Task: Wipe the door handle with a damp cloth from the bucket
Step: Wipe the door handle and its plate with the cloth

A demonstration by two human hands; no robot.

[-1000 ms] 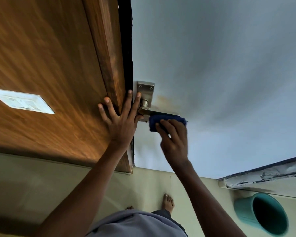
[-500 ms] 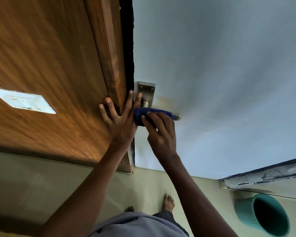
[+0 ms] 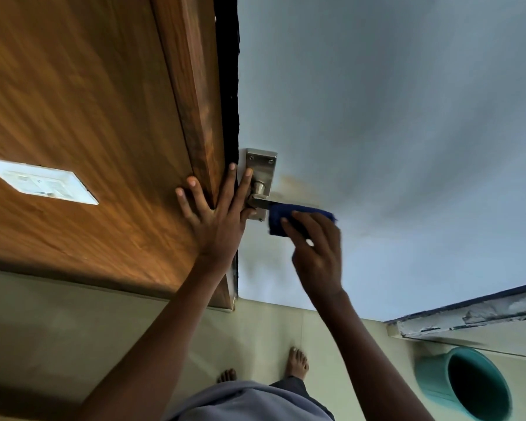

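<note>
While the camera looks steeply down, the pale blue door [image 3: 392, 117] fills the right side of the view, and the wooden panel [image 3: 73, 117] fills the left. Between them runs a dark vertical gap. The floor [image 3: 58, 329] lies across the lower part of the view.

A teal bucket [image 3: 465, 387] stands on the floor near the door's lower right corner, well apart from the handle, with its mouth facing the camera.

The left hand [image 3: 216, 220] lies flat with fingers spread across the door's left edge. Its palm and outer fingers rest on the wooden panel, and its index fingertip touches the metal backplate [image 3: 263, 165].

The right hand [image 3: 316, 250] is clamped on the blue cloth [image 3: 289, 218], fingers curled over it.

The door handle [image 3: 260, 203] sits at the door's left edge, about mid-height. Its backplate has its long axis parallel to that edge. The lever's long axis runs across the door, pointing away from the left edge toward the right. Only the lever's inner end near the pivot is visible. The cloth is wrapped around the outer part, its long axis following the lever.
</note>
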